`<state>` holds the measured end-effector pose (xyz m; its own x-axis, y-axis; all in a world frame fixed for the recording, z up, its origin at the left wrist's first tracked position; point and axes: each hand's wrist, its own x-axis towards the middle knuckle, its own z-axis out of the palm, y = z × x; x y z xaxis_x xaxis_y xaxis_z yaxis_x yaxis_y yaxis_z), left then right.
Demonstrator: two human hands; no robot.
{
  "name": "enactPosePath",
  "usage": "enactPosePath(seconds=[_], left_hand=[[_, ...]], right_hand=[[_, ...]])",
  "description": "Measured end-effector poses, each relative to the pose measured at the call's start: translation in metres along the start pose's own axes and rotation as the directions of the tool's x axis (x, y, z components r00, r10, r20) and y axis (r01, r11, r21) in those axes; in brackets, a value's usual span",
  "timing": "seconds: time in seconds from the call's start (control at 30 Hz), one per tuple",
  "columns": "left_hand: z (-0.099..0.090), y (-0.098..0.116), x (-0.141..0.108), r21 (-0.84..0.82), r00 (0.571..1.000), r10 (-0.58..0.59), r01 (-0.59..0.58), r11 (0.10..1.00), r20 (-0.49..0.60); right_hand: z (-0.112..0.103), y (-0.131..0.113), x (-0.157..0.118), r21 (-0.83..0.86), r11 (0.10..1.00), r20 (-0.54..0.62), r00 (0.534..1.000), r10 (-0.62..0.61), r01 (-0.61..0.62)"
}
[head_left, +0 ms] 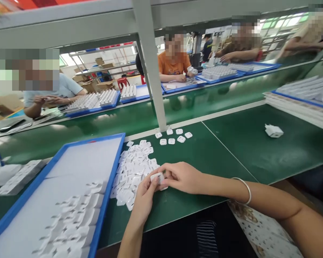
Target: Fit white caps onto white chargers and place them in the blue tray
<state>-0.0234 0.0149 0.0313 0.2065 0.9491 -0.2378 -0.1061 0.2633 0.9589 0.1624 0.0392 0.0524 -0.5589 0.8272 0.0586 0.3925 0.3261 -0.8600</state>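
Close to the table's front edge, my left hand [145,194] pinches a small white plastic piece [158,176] with a rounded corner and a dark slot. Fingers of my right hand [183,177] close on the same piece from the right, partly hiding it. Just left of and behind my hands spreads a heap of flat white square covers [136,163] with small slots. Several more covers [171,141] lie apart in two rough rows beyond the heap. To the left, a blue-rimmed tray [113,163] holds rows of white charger housings [79,218].
A white plug charger [274,130] lies on the green table [223,165] at right. Behind it are stacked trays [298,107] of white parts. A grey metal post [150,64] rises at the table's back edge. Co-workers sit across a green conveyor belt [118,116].
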Motion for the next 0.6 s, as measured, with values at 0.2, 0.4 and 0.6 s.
enactPosePath(seconds=[0.2, 0.4, 0.6], left_hand=[[-0.002, 0.000, -0.006, 0.083, 0.983, 0.154, -0.146, 0.986, -0.098], [-0.011, -0.004, 0.003, 0.173, 0.993, 0.108, -0.098, 0.980, -0.051], [-0.009, -0.008, 0.002, 0.135, 0.988, 0.121, -0.107, 0.985, -0.095]], right_hand=[[-0.073, 0.025, -0.043, -0.195, 0.952, -0.472, 0.874, 0.119, -0.235], [-0.174, 0.113, -0.115, -0.025, 0.532, -0.912, 0.237, 0.335, -0.847], [-0.215, 0.137, -0.146, 0.163, 0.406, -0.901, 0.033, 0.433, -0.900]])
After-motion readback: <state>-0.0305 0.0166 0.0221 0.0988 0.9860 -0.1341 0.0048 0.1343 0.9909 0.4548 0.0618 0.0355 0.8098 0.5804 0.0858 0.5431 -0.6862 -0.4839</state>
